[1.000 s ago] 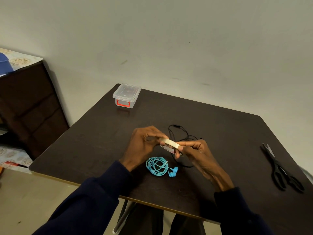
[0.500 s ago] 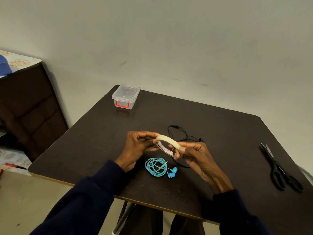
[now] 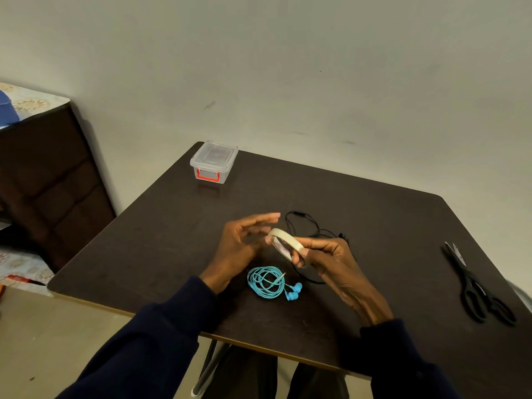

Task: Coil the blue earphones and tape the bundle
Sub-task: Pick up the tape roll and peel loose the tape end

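A clear box (image 3: 213, 162) sits at the far left of the table (image 3: 144, 254). The left hand (image 3: 240, 246) has its fingers spread apart, holding nothing. The blue earphones (image 3: 267, 282) lie coiled on the table (just nearer than the hands). The tape (image 3: 285, 240) is pinched by the right hand (image 3: 331, 260). Scissors (image 3: 478, 286) lie at the right.

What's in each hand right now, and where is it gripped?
Right hand pinches the tape roll at its near rim. Left hand holds nothing, fingers straight beside the roll.

The earphones (image 3: 266, 282) are turquoise-blue, the tape roll (image 3: 283, 236) cream, the scissors (image 3: 478, 292) black.
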Demonstrator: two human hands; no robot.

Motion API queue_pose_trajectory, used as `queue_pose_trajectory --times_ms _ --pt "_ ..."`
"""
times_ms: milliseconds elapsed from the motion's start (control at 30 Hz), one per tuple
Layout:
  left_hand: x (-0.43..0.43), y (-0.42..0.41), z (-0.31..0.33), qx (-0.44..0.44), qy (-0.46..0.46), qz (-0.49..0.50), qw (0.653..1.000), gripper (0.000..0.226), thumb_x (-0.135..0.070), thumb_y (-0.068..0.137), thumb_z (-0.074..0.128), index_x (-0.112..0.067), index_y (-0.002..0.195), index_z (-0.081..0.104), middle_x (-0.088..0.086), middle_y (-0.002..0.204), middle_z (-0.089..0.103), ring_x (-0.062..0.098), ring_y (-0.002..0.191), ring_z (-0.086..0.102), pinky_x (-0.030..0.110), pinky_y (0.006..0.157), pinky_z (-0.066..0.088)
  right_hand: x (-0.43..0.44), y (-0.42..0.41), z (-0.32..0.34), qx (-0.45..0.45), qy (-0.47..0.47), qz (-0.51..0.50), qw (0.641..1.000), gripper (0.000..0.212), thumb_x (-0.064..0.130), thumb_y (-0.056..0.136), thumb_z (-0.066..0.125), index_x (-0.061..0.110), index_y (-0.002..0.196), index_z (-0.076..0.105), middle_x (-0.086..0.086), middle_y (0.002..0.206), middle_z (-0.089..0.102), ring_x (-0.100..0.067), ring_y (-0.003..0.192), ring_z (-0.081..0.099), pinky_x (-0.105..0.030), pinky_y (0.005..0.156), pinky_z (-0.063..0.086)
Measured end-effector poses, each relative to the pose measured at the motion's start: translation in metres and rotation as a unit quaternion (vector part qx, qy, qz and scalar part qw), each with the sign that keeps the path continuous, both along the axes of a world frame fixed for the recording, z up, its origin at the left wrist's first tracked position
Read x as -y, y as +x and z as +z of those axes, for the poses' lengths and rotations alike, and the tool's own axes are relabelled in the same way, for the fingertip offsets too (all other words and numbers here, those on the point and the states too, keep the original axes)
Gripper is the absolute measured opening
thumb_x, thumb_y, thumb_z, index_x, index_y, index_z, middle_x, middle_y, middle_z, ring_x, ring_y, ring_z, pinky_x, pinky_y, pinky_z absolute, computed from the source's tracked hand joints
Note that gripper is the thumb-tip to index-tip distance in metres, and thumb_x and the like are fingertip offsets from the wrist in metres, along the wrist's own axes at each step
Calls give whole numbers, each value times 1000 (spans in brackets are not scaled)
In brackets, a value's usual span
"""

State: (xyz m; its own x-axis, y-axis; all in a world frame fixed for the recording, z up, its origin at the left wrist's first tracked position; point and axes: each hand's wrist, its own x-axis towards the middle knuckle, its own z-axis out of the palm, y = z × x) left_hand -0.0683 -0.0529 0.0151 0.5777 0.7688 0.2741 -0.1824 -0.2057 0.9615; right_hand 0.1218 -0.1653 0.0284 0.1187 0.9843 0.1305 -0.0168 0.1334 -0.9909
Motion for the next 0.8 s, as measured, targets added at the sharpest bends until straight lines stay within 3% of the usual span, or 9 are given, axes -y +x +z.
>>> queue_pose_trajectory --times_ms 100,233,300,500,800 --pt "-1 1 12 -38 204 -3 978 32 -5 86 76 -20 114 76 -6 115 73 13 111 67 30 96 55 -2 -2 4 55 2 -6 998 29 4 95 58 18 110 78 -13 82 74 -16 75 66 -21 70 54" --pt "0 3 15 -58 288 33 955 21 -12 86 76 -18 106 79 -4 100 73 12 93 68 27 80 57 -5 -6 8 73 12 -22 997 26 5 95 62 22 104 80 -12 76 74 -15 69 66 -20 64 53" --pt "0 2 13 -43 302 45 951 19 -7 87 75 -14 105 79 -1 98 73 11 89 68 20 76 55 -4 -7 7 76 9 -24 997 26 3 95 62 20 103 80 -11 74 73 -15 68 66 -21 64 54" --pt "6 1 6 -5 264 70 962 14 -9 91 69 -7 100 79 -1 95 72 9 87 69 17 76 53 1 -8 9 75 12 -18 997 23 9 94 62 17 105 80 -16 78 74 -21 73 68 -23 73 55" --pt "4 2 -1 -2 218 61 974 13 0 87 73 -1 99 78 7 97 74 16 89 70 33 79 60 2 -6 8 61 -13 -3 998 27 29 83 65 23 104 80 -17 80 75 -19 72 69 -22 74 56"
